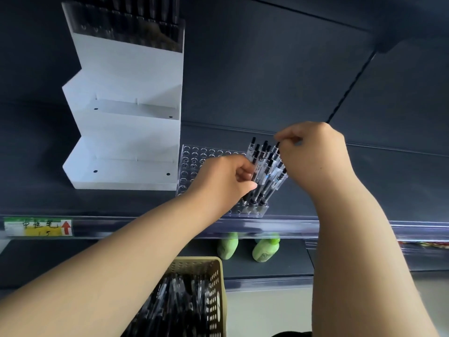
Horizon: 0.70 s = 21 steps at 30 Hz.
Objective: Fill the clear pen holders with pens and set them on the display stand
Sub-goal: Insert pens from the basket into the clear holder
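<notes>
- Left hand [223, 177] is in on the standing pens [263, 166], fingers curled round their barrels, thumb stretched along the lower side.
- Right hand [315, 154] sits just across from it, thumb and forefinger pinching the black top of the outermost pen [275, 149].
- That pen leans with the bunch, its lower end lost among the others.
- The clear pen holder [194, 164] lies under both hands on the dark shelf. Its open holes run out beyond the left knuckles, and the filled corner is between the two hands.
- Beyond the left hand and further left is the white stepped display stand [131, 139]. A filled holder [121, 23] is on its top tier.
- Under the left forearm, a beige basket [216, 283] is packed with loose pens [175, 300].
- Beneath the right wrist, green bottles [266, 249] stand on the shelf below.
</notes>
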### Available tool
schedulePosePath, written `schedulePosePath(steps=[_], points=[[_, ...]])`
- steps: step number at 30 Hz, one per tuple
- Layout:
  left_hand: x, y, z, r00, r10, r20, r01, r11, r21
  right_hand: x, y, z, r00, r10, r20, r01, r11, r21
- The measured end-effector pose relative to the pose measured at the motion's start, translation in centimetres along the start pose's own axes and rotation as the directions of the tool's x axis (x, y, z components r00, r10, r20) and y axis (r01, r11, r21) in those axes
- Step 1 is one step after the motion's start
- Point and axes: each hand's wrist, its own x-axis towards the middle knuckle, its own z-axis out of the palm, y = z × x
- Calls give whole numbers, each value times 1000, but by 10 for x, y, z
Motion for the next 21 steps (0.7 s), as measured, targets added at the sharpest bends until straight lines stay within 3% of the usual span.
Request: schedulePosePath(steps=[21], points=[[-2,-10,0,999,-47,19,44,989,143,0,-2,0,999,6,43,-7,1000,8]])
